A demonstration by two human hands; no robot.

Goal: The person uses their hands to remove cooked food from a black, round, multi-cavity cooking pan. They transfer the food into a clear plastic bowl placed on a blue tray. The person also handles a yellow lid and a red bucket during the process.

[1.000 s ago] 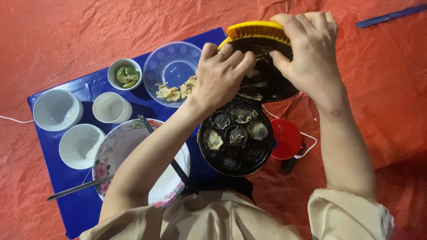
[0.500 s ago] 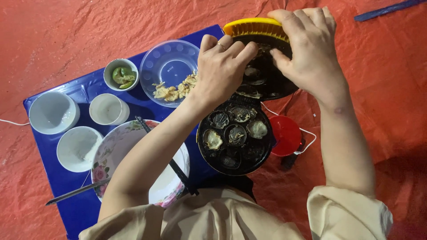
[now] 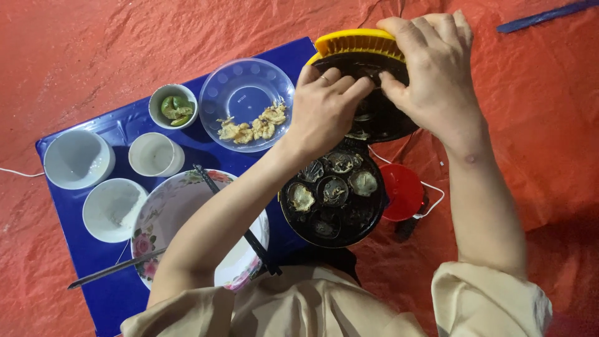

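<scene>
Red tarpaulin (image 3: 93, 50) covers the ground all around, and on it sits a low blue table (image 3: 81, 274) crowded with dishes. Beside the table stands a round black cake mould (image 3: 331, 193) with several small cakes in its wells, and its hinged lid (image 3: 374, 81), yellow on the outside and black inside, is tipped up at the far side. My right hand (image 3: 430, 75) grips the yellow rim of that lid from above, fingers curled over the edge. My left hand (image 3: 324, 106) is pressed against the black inner face, fingertips bent in and pinching at something there; what they hold I cannot tell. Since a second ago both hands have stayed on the lid in much the same grip, and the whole scene has only slid a little to the left in view. A clear plastic plate (image 3: 246, 103) with a few fried pieces lies just beside my left wrist. Farther left are a small bowl of green limes (image 3: 173, 107), three white bowls (image 3: 78, 159), and a flowered plate (image 3: 162, 218) with dark chopsticks (image 3: 218, 193) across it. A red base (image 3: 402, 190) sits right of the mould.
</scene>
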